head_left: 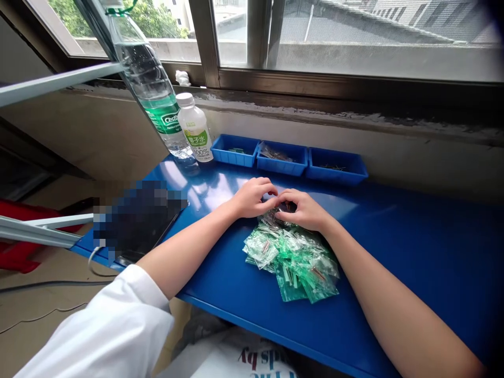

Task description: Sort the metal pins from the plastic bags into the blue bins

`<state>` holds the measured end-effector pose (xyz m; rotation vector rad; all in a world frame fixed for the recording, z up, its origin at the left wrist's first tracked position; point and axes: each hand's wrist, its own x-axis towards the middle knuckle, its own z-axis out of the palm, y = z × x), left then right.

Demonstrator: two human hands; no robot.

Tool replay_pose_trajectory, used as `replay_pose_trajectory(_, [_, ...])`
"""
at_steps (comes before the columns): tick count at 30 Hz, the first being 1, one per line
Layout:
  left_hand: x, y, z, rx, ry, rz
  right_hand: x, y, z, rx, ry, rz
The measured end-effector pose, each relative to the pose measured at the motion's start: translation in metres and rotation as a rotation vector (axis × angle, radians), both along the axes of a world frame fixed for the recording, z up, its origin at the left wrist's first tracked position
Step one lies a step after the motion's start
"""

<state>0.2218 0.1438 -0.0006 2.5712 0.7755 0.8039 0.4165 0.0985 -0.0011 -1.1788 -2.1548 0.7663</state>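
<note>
**Small plastic bags lying in a loose heap under two curving hands**

The small plastic bags [293, 257], some green and some clear, are lying in an overlapping pile on the blue table [220, 273], between the forearms. The left hand [255, 198] is arching over the pile's far end, its fingers bending close together and its thumb reaching toward the other hand. The right hand [303, 211] is curving in opposite, forefinger and thumb standing apart around a darker part of the heap; whether either hand is pinching anything, I cannot tell. Beyond them, three blue trays [282, 165] are standing in a row, beside a small white bottle [196, 131].

Judging by their look, the bags are probably weighing little, bending easily and sliding over one another, while the slim pieces inside are likely staying stiffer. A flat edge or corner is offering the surest hold.
</note>
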Motion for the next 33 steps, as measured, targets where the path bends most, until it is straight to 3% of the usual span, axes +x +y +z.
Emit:
replay_pose_trajectory(6, [-0.003,-0.003,-0.001,0.006,0.045,-0.025,0.005,-0.001,-0.007,-0.136,0.220,-0.231])
replay_pose_trajectory(12, [-0.006,-0.004,-0.002,-0.035,0.005,0.018,0.011,0.002,-0.008,-0.058,0.383,-0.379])
replay_pose_trajectory(16, [-0.006,-0.005,-0.001,-0.130,-0.108,0.054,0.009,0.003,-0.005,-0.032,0.551,-0.492])
replay_pose_trajectory(19, [-0.004,-0.006,0.002,-0.192,-0.196,-0.009,0.005,0.003,-0.005,-0.118,0.651,-0.536])
replay_pose_trajectory(23, [-0.001,-0.009,0.005,-0.221,-0.204,-0.184,0.001,0.004,-0.006,-0.223,0.743,-0.537])
replay_pose_trajectory(28, [0.001,-0.010,0.003,-0.278,-0.249,-0.176,0.000,0.005,-0.010,-0.229,0.858,-0.452])
replay_pose_trajectory(33, [0.002,-0.010,0.002,-0.332,-0.308,-0.197,0.000,0.002,-0.008,-0.247,0.794,-0.405])
